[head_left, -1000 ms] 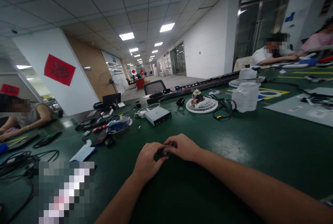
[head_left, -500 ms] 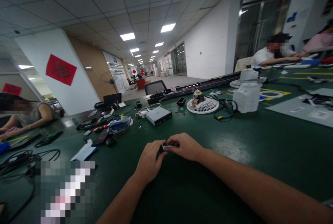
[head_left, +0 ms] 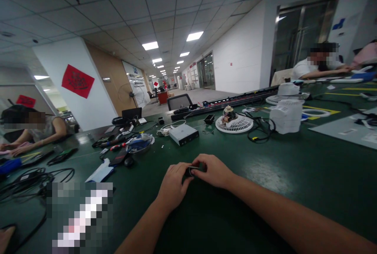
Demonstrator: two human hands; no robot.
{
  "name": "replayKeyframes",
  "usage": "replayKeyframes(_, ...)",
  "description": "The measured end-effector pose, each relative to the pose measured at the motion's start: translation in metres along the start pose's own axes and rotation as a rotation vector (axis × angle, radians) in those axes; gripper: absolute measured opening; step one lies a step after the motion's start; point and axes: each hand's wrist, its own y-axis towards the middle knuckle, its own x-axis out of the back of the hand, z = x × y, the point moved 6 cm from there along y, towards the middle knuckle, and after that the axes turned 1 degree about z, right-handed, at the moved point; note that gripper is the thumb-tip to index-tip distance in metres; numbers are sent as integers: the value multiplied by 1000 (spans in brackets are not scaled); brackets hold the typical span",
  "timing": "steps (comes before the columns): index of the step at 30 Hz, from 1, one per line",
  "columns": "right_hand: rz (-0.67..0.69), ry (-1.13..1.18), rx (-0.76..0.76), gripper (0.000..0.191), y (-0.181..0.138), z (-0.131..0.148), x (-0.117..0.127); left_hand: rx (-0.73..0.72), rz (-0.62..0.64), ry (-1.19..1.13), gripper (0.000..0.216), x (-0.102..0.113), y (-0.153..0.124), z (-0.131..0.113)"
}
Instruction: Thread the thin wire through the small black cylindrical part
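A small dark round part (head_left: pixel 189 172) is held low over the green table, mostly covered by fingers. My left hand (head_left: pixel 173 185) is closed around its left side, thumb below and fingers above. My right hand (head_left: pixel 213 170) meets it from the right, thumb and fingertips pinched together at the part's edge. A thin pale edge shows between the right fingers, too small to name. Just beyond my hands sits a grey optical drive (head_left: pixel 184 134), lying flat.
Behind stands a white fan grille with a motor (head_left: pixel 234 123), near black cables (head_left: pixel 259 127) and a white plastic housing (head_left: pixel 285 116). To the left lie a computer mouse (head_left: pixel 129 161), a blue cloth piece (head_left: pixel 100 170) and coiled cables (head_left: pixel 29 181). Other people sit at both sides.
My right fingers have closed in over the round part, whose open end showed earlier and is now largely hidden. The whole view has shifted slightly, with things appearing further right.
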Motion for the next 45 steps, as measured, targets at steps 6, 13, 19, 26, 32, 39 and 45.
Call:
replayKeyframes(6,27,-17,51,26,4,-2,2,68,-62,30,28,0,1,8)
replayKeyframes(13,122,-297,112,31,2,-4,4,168,-120,52,29,2,0,21)
replayKeyframes(19,200,-436,226,40,-3,7,-3,127,-105,47,29,2,-1,17)
replayKeyframes(26,166,-417,263,29,-4,9,1,111,-46,61,26,2,0,9)
replayKeyframes(32,183,-444,267,28,-5,12,-2,111,-33,62,25,1,1,10)
replayKeyframes(39,231,-480,216,26,-5,13,-5,101,-12,70,25,-1,1,11)
replayKeyframes(45,190,-396,169,29,-4,14,-1,93,-9,54,26,-1,1,11)
